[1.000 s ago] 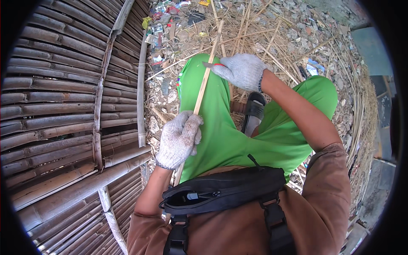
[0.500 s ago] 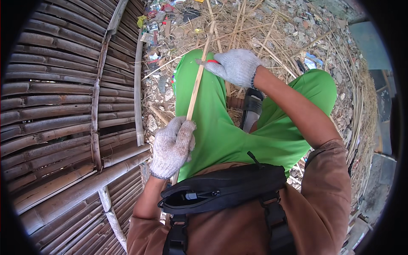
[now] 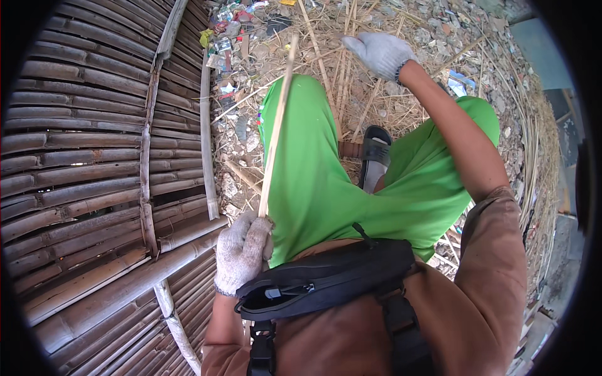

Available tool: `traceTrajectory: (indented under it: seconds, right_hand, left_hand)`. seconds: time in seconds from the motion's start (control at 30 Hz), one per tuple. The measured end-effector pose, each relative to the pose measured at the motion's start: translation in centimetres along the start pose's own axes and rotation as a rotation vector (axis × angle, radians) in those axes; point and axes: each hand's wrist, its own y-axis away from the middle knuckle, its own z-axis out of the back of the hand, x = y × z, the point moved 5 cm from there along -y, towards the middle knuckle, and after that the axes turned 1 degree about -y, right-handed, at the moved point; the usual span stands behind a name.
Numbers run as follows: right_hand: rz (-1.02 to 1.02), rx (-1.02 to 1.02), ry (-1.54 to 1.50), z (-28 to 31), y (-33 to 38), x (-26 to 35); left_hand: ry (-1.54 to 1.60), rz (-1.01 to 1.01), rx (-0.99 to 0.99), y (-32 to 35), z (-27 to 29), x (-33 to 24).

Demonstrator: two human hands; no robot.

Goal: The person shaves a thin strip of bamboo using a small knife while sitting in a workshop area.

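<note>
My left hand, in a pale knitted work glove, is closed round the lower part of a long, thin bamboo strip. Above the fist the strip rises along my left leg, past the knee; its far end is slightly blurred. Well away from it, up and to the right, is my gloved right hand. It is raised over the ground beyond my knees, fingers curled and thumb pointing left. What it grips does not show clearly. My legs in green trousers are bent and spread apart.
A bamboo slat wall stands close on my left. Litter, stones and bamboo shavings cover the ground ahead. Between my legs shows a dark sandal. A black waist bag, unzipped, sits across my front.
My right hand has left the strip and moved up and to the right; the small red piece at its thumb no longer shows. My left hand has drawn the strip down towards me.
</note>
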Motion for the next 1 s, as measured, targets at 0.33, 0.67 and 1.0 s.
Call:
traceTrajectory:
  seconds: [0.33,0.67,1.0]
  right_hand:
    - [0.18,0.109,-0.163,-1.8,4.3,7.3]
    - [0.071,0.137,-1.122,-1.0,6.0,6.8]
    - [-0.168,-0.013,-1.507,-1.3,2.2,7.1]
  left_hand:
    - [0.084,0.063,0.116,-3.3,-2.4,-0.6]
    - [0.417,-0.211,0.294,-7.8,-4.2,-2.3]
    - [-0.618,-0.93,-0.233,-5.3,-2.2,-9.6]
